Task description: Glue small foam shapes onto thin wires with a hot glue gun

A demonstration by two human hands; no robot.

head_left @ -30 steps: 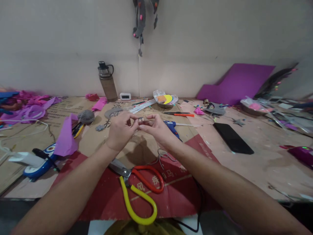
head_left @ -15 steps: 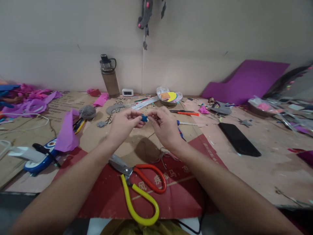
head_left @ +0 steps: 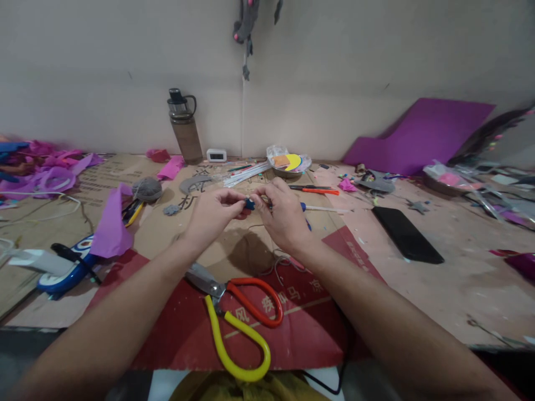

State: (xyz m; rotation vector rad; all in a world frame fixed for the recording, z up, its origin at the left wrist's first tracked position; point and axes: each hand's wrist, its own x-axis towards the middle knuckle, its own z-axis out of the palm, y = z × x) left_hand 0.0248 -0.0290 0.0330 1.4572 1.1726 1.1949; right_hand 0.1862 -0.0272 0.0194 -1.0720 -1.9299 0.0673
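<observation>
A small blue piece point(head_left: 249, 204), perhaps felt, is pinched between the thumb and fingers of my left hand point(head_left: 214, 216). My right hand point(head_left: 284, 216) is closed too, its thumb and fingertips pressed against the same piece from the right and hiding much of it. A thin cord point(head_left: 278, 262) lies on the mat under my right wrist. Nearer to me, big scissors point(head_left: 217, 291) with one red and one yellow handle rest between my forearms. Behind my right hand a blue-handled tool point(head_left: 304, 207) with a thin shaft is partly covered.
Red-printed cardboard point(head_left: 301, 340) covers the front. Purple felt point(head_left: 112, 228), grey yarn point(head_left: 147, 189) and a glue gun point(head_left: 69, 273) lie left. A bottle point(head_left: 186, 136) and a bowl point(head_left: 288, 171) stand at the back. A black phone point(head_left: 405, 234) and a purple sheet point(head_left: 413, 139) are right.
My right thumb and fingers have moved left over the blue piece, so less of it shows. The view has shifted slightly. The scissors lie where they were.
</observation>
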